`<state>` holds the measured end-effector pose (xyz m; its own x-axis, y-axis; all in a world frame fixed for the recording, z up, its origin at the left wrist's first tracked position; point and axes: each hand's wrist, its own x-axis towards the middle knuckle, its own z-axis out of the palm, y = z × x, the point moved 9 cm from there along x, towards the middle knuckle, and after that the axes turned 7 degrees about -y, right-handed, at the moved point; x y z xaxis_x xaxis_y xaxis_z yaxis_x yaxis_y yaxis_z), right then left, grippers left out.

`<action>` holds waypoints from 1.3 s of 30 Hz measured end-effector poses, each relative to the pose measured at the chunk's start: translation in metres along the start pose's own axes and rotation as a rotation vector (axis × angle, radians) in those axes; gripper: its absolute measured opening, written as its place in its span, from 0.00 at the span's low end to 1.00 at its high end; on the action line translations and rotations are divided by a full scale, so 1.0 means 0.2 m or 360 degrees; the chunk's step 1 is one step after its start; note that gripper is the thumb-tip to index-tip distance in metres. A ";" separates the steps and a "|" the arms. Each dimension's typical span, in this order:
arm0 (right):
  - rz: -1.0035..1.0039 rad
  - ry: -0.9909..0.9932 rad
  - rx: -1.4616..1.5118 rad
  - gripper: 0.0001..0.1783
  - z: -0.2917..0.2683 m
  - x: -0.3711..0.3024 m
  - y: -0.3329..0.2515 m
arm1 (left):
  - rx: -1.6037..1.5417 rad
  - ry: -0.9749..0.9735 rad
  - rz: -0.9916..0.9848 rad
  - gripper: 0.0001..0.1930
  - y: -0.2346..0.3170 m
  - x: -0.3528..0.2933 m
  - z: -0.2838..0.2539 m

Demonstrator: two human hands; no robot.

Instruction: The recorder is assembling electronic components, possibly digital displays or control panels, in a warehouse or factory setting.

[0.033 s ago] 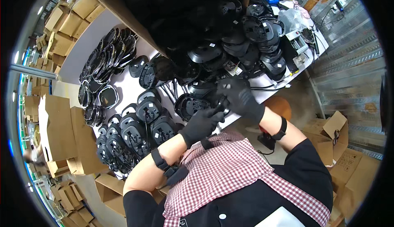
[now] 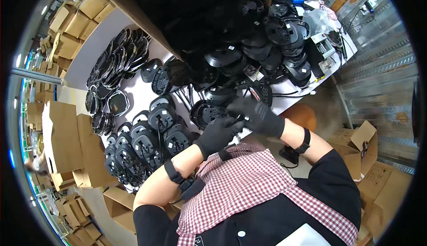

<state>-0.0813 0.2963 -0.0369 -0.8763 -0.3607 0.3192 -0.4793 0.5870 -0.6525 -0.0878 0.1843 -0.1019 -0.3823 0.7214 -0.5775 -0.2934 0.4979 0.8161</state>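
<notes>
Both my hands wear black gloves and meet over the table's front edge. My left hand (image 2: 220,134) is closed, its fingers wrapped round a small dark piece that is mostly hidden. Bent over the same spot, my right hand (image 2: 257,116) has its fingertips pressed together close to the left fingers. What it holds, if anything, is too small and dark to name. Just beyond the left hand lies an open black oval housing (image 2: 205,114). Behind the right hand sits a black panel with digit-like marks (image 2: 266,93).
A large cardboard box (image 2: 140,19) of black parts stands at the back. Black rimmed frames (image 2: 118,103) pile up at left, with rows of black housings (image 2: 144,141) nearer me. More housings (image 2: 293,45) are stacked at right, by a small grey device (image 2: 323,45). An orange stool (image 2: 302,116) stands below.
My right hand has come down slightly toward my left hand, uncovering more of the black panel behind it. The left hand stays nearly in place.
</notes>
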 end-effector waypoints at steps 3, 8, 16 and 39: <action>0.0048 -0.0108 0.0421 0.22 0.11 -0.04 -0.04 | 0.0576 0.0011 0.0003 0.25 0.12 -0.10 -0.05; -0.0042 -0.0280 0.0231 0.18 0.18 -0.14 -0.08 | 0.0638 0.0048 0.0060 0.27 0.03 -0.24 -0.09; 0.0496 -0.0335 0.0078 0.12 0.18 -0.25 0.19 | 0.1234 0.0623 0.0340 0.23 -0.25 -0.06 -0.41; 0.0493 0.0316 -0.0201 0.09 -0.09 -0.10 -0.06 | -0.0299 0.0810 0.0355 0.16 -0.22 -0.09 -0.47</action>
<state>-0.0587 0.3091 -0.0232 -0.9668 -0.0121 0.2553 -0.1817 0.7350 -0.6533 -0.1502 0.1028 -0.1296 -0.8118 0.4538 -0.3676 -0.2901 0.2331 0.9282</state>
